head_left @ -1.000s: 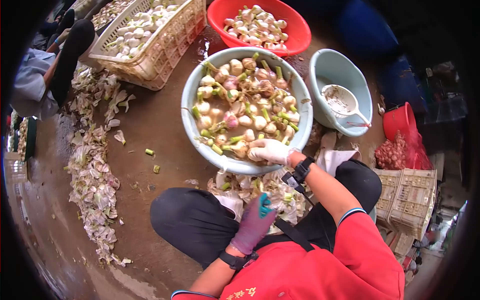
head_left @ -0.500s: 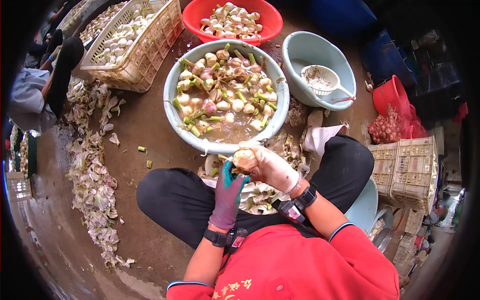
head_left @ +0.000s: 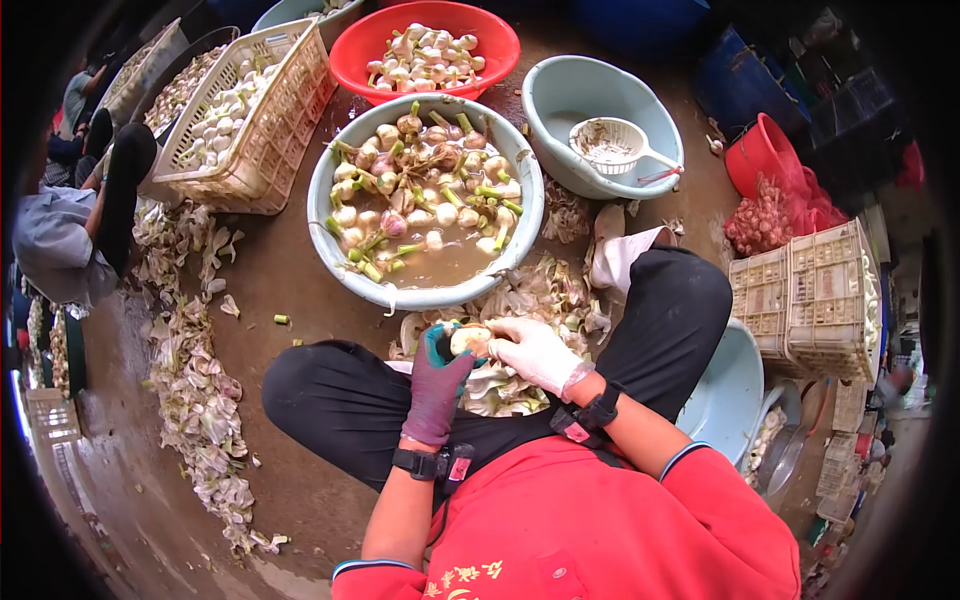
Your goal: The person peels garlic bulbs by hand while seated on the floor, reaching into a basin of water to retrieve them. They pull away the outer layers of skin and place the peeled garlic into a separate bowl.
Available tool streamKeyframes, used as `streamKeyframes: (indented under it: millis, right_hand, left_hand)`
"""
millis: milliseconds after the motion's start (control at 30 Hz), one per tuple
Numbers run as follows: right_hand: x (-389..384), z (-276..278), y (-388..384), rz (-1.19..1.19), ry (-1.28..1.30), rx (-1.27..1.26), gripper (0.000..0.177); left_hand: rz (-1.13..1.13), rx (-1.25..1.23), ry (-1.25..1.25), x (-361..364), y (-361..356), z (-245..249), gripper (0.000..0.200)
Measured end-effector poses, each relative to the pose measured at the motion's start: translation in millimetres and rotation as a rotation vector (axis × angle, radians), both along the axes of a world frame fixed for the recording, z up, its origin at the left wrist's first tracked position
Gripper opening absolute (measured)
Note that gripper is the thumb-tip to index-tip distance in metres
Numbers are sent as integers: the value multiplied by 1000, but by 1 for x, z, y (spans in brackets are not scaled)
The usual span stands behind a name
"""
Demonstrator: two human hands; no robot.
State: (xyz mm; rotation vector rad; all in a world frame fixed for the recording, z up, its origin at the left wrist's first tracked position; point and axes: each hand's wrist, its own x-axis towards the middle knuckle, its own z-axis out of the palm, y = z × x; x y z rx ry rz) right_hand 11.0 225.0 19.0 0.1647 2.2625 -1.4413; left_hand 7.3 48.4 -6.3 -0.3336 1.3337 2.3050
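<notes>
My left hand (head_left: pixel 441 375), in a purple and teal glove, is closed around one side of a garlic bulb (head_left: pixel 470 342). On its other side my right hand (head_left: pixel 535 353), in a white glove, grips the same bulb with fingers and thumb. Both hands are over my lap, above loose garlic skins (head_left: pixel 500 390). Just beyond them stands a light blue basin (head_left: pixel 322 245) of murky water with many garlic bulbs, some with green stems.
A red basin (head_left: pixel 345 68) of white bulbs stands behind. At left are a crate of garlic (head_left: pixel 270 150), a trail of skins (head_left: pixel 195 400) and another seated person (head_left: pixel 60 235). An empty blue basin with a strainer (head_left: pixel 608 143) and stacked crates (head_left: pixel 825 300) are at right.
Both hands have moved slightly down with the bulb, and the fingers have shifted around it. The view has shifted, so the basins appear further left.
</notes>
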Motion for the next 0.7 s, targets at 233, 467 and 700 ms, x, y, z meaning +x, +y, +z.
streamKeyframes:
  millis: [233, 467, 700]
  right_hand:
    - [1, 17, -22, 97, 267, 363, 30]
    - [3, 11, -32, 117, 172, 503, 24]
    - [-2, 13, -25, 28, 77, 345, 28]
  left_hand:
    - [30, -405, 217, 11, -5, -12, 47]
    - [22, -703, 459, 15, -5, -3, 52]
    - [37, -454, 306, 10, -8, -3, 50]
